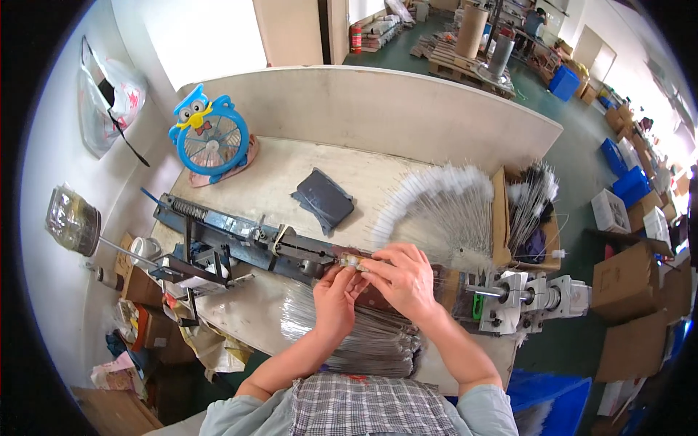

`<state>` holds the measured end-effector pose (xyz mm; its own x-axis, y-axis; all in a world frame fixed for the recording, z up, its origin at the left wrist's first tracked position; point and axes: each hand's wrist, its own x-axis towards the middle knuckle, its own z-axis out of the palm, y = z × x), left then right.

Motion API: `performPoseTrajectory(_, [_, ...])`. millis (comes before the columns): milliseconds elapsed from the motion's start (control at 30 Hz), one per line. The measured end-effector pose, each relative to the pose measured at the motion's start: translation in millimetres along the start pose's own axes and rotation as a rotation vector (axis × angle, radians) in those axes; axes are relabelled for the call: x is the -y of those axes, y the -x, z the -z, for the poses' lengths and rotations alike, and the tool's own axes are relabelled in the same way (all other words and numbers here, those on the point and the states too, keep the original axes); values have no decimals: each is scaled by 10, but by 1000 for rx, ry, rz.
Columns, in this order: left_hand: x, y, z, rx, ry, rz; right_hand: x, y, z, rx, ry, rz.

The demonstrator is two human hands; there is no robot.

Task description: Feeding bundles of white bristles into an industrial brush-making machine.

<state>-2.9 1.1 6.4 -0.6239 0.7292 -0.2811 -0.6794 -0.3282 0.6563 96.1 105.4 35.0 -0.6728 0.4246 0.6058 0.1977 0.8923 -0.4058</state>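
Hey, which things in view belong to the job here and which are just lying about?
Probably the job:
small held piece
long metal machine
grey wire bundle
white-tufted wires

Seemingly lying about:
blue cartoon fan
dark flat object
plastic bag

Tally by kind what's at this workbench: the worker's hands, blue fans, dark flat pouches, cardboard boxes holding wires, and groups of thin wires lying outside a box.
Hands: 2 (left hand, right hand)
Blue fan: 1
Dark flat pouch: 1
Cardboard box with wires: 1
Wire groups: 2 (far fanned group, near pile)
Total: 7
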Motion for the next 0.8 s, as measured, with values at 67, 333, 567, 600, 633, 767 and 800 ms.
performPoseTrajectory(67, [19, -5, -13, 0, -27, -7, -9, 7, 46, 9, -12, 12])
performPoseTrajectory(333, [9, -7, 47, 22, 65, 0, 149, -86, -36, 41, -30, 6])
performPoseTrajectory(567, [-9, 4, 46, -30, 115, 55, 222, -153, -40, 58, -45, -4])
performPoseTrajectory(600, [-20, 5, 38, -30, 122, 54, 245, -162, -52, 62, -41, 0])
performPoseTrajectory(633, [-38, 17, 21, -34, 125, 65, 273, -171, -68, 47, -36, -30])
performPoseTrajectory(767, [-61, 42, 35, -18, 156, 83, 333, -161, -115, 22, 43, -82])
performPoseTrajectory(800, [-61, 42, 21, -18, 160, 80, 319, -145, -104, 24, 44, -77])
